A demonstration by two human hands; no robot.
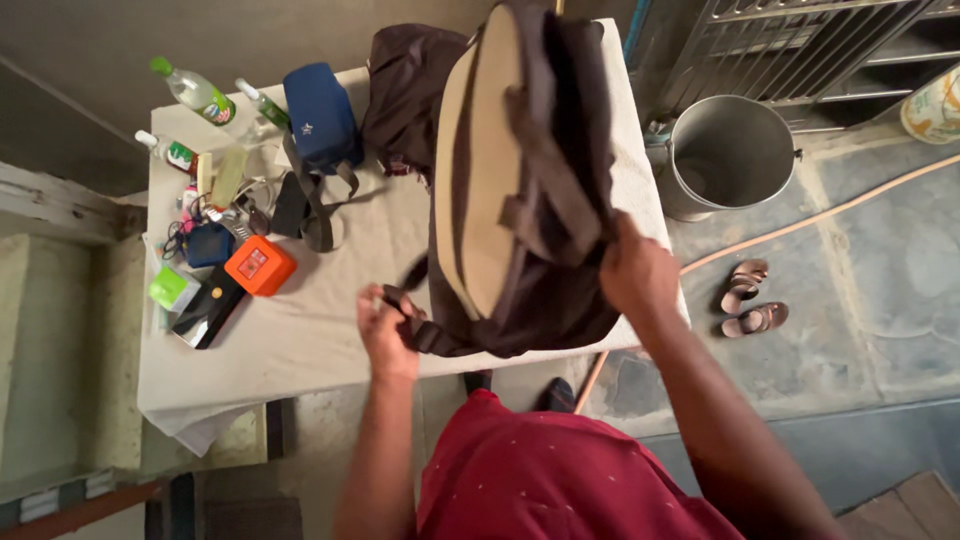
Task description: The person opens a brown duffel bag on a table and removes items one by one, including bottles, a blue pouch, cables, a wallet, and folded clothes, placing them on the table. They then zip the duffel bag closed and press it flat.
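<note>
Left hand fingers: curled closed around a dark strap end at the near lower corner of the bag; the left hand (385, 325) sits just above the desk edge.
Right hand fingers: the right hand (635, 275) is closed on the dark fabric at the right side of the bag, beside a sewn handle loop; the fingertips are hidden in the folds.
Bag position: the brown and beige bag (520, 190) is held up over the desk (320, 330), tilted, with its lower corner near the near edge.
Bag stiffness: judged soft; the fabric sags and folds between the 2 grips.
Bag weight: judged light to moderate; contents cannot be seen.
Surface: woven cloth, judged non-slippery and not fragile.
Hold points: judged best at the strap, the sewn handle loop, or the seamed edges.
Behind the bag: a dark brown cloth bag (405, 95).
Left of desk: a blue pouch (320, 115), an orange box (260, 265), 3 clear bottles (195, 92), and small clutter.
Floor, right: a metal bucket (730, 155), a pair of sandals (750, 300).
</note>
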